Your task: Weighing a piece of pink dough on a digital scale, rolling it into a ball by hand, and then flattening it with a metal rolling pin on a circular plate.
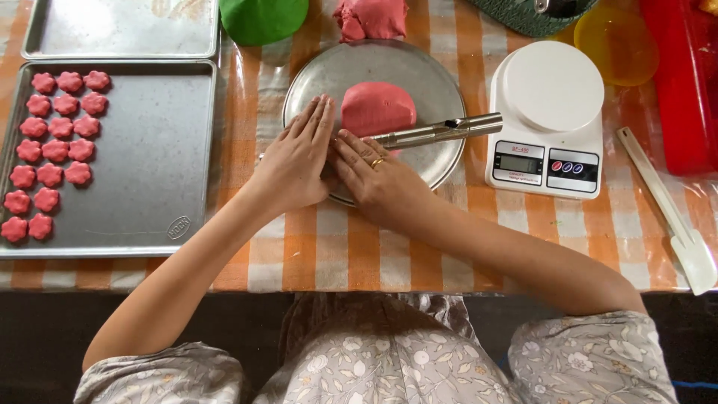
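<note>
Left hand (295,161) lies flat and unclenched on the near rim of the plate (434,78), holding nothing. Right hand (378,179), beside it, grasps a metal tube (441,131) lying across the plate, just in front of the pink dough (378,107) at its centre.

We saw a dull, scuffed metal plate (441,90) bearing a slab of smooth, matt pink dough (378,107), and across it a shiny metal tube (441,131). On the left lay a brushed, matt metal tray (149,157) of matt pink flower-shaped dough pieces (56,150). The scale (550,112) on the right looked like smooth white plastic. A glossy clear film covered the checked cloth (359,254).
</note>
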